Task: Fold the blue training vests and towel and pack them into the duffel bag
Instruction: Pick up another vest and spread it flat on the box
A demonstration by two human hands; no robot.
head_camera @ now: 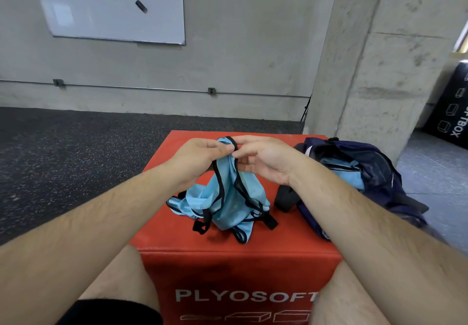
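Hanging long-axis down from a strap pinched by left hand [200, 158] and right hand [266, 163] fingers [222, 150], blue vest [228, 198] trails onto plyo box [291, 233]; open duffel bag [379, 170] lies rightward, nearer right hand.

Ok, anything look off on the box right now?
Nothing spilled or damaged. The vest, held by left hand and right hand, hangs twisted, its lower end crumpled on the box. The open bag seems to overhang the box's right edge.
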